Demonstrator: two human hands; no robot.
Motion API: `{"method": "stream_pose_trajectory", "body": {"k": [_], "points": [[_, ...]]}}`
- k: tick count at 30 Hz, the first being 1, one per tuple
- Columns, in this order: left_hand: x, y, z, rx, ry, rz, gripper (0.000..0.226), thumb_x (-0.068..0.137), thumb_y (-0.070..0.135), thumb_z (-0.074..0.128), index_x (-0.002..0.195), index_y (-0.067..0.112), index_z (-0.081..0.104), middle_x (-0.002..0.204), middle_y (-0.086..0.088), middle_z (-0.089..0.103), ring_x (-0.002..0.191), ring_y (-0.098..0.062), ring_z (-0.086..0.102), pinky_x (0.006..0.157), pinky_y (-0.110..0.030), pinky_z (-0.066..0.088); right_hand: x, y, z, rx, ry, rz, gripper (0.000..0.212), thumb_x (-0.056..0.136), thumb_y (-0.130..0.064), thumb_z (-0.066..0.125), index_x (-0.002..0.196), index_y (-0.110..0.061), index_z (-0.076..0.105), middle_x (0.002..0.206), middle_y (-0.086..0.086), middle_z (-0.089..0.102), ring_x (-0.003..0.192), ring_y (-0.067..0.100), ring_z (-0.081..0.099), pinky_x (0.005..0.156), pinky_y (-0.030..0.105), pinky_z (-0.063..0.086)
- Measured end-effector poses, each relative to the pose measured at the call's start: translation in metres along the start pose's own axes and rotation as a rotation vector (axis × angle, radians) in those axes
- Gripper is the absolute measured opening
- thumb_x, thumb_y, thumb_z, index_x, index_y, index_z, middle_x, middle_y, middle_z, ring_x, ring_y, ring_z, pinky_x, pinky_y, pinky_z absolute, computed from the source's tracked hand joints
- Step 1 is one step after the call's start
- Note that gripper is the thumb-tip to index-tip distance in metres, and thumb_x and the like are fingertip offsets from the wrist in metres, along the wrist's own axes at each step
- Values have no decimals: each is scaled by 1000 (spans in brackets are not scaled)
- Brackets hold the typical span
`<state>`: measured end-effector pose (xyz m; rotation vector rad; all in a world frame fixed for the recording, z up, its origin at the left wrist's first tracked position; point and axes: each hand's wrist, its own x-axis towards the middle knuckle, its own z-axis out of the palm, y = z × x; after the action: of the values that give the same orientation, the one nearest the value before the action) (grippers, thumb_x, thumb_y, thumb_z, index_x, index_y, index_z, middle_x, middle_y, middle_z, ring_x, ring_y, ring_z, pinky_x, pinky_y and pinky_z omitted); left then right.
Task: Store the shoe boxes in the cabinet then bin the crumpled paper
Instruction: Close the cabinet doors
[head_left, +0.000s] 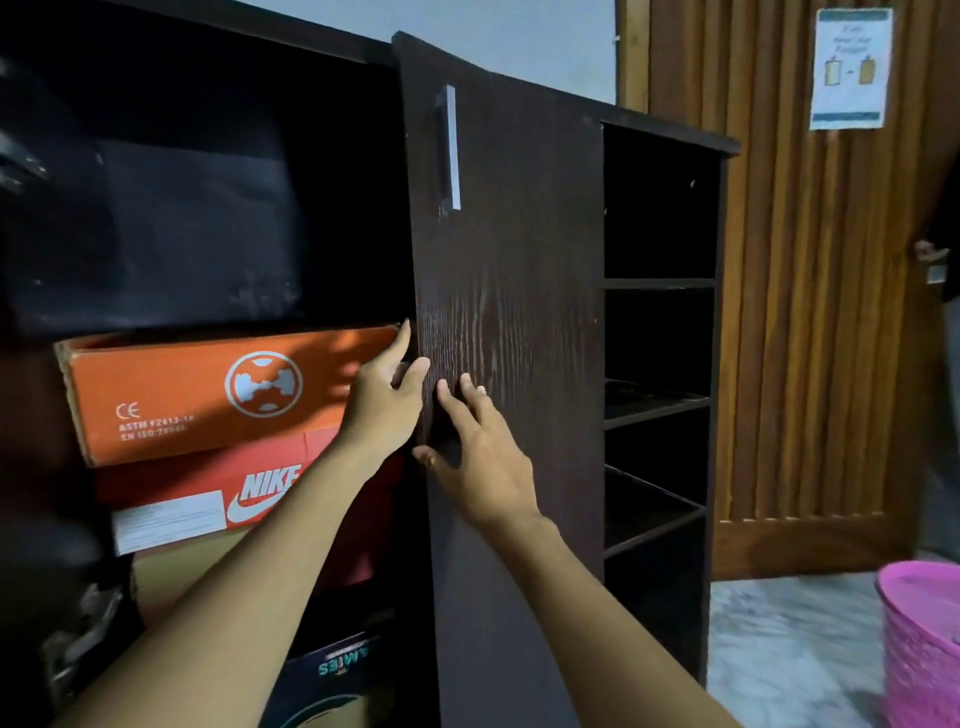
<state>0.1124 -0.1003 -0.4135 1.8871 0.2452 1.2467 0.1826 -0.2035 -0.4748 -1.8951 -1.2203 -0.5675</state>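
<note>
Both forearms bare, reaching up and forward, converging. Left hand (387, 400) sits up-left of the right, thumb in front, other fingers curled round the door (509, 291) edge, mostly hidden. Right hand (480, 462) just below-right of it, palm flat, fingers straight and spread, thumb out toward the left wrist.

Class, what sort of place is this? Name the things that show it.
Probably a room in a home: a dark brown wooden cabinet holding an orange cardboard shoe box, a ribbed wooden wall panel, and a pink plastic waste basket.
</note>
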Motion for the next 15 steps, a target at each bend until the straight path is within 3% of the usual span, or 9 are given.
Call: {"method": "stream_pose_trajectory", "body": {"k": [1, 3, 6, 10, 12, 15], "points": [[5, -4, 0, 5, 14, 4, 52, 100, 13, 51, 149, 24, 37, 101, 5, 71, 87, 1, 60, 93, -41, 49, 5, 1, 7, -12, 0, 0, 76, 94, -46, 61, 156, -40, 17, 166, -11, 4, 152, 10, 0, 112, 42, 36], [15, -14, 0, 47, 62, 28, 51, 100, 11, 51, 148, 17, 39, 132, -6, 61, 118, -15, 57, 105, -37, 44, 16, 4, 21, -49, -10, 4, 79, 93, -47, 61, 156, -40, 13, 166, -8, -2, 153, 13, -5, 118, 44, 29], [29, -29, 0, 93, 113, 68, 48, 99, 8, 51, 146, 11, 42, 143, -6, 51, 134, -14, 46, 111, -24, 34, 27, 8, 40, -100, -31, 16, 83, 94, -47, 60, 156, -41, 5, 166, -8, -11, 152, 15, -13, 122, 48, 18], [42, -47, 0, 101, 143, 109, 46, 99, 7, 51, 144, 8, 44, 136, 3, 52, 124, -4, 48, 99, -7, 32, 34, 18, 59, -76, 5, -4, 83, 93, -47, 60, 156, -40, 7, 165, -8, -12, 150, 13, -19, 123, 50, 15], [45, -52, 1, 98, 155, 137, 44, 99, 7, 51, 143, 7, 45, 125, 12, 49, 112, 13, 48, 88, 5, 28, 38, 24, 66, -65, 20, -19, 83, 93, -49, 60, 156, -40, 7, 164, -10, -15, 148, 11, -24, 123, 50, 12], [48, -59, 2, 85, 163, 182, 43, 99, 5, 51, 141, 5, 46, 122, 20, 45, 91, 34, 44, 80, 9, 27, 38, 28, 74, -35, 65, -46, 83, 92, -49, 61, 156, -39, 10, 162, -14, -17, 147, 9, -26, 120, 47, 6]]}}
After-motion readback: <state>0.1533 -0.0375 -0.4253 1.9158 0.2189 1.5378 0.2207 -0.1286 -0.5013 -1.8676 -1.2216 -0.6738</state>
